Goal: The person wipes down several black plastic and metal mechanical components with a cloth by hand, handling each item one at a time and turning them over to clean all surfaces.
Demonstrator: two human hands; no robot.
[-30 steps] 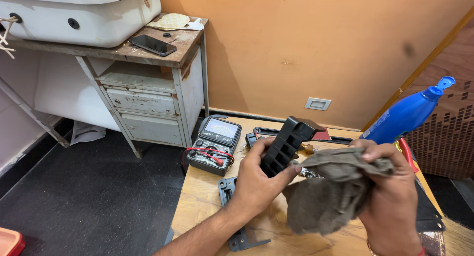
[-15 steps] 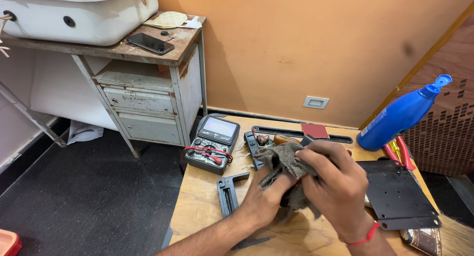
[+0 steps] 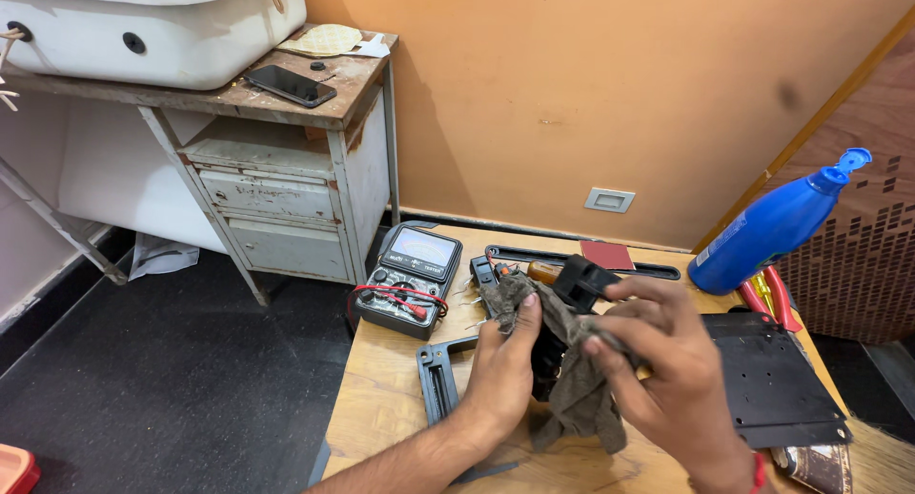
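From the head camera, both hands meet over a wooden bench [image 3: 381, 413]. The left hand [image 3: 505, 375] is curled round a black plastic part [image 3: 581, 282], its thumb pressing a fold of grey cloth [image 3: 572, 384] against it. The right hand [image 3: 672, 361] has its fingers bent and drawn together, pinching the same cloth from the other side, so the cloth drapes between the two hands and hangs down toward the bench. Only the top end of the black part shows above the cloth; the rest is hidden.

Just left of the hands a black slotted bracket [image 3: 437, 380] lies flat on the bench. Behind it sits a multimeter [image 3: 412, 280] with red and black leads across its face. To the right a black metal plate [image 3: 772, 380] lies beside the right hand, and a blue squeeze bottle [image 3: 777, 225] leans near the wall. Off the bench, a worn cabinet [image 3: 276, 208] carries a dark phone [image 3: 289, 84] on top.
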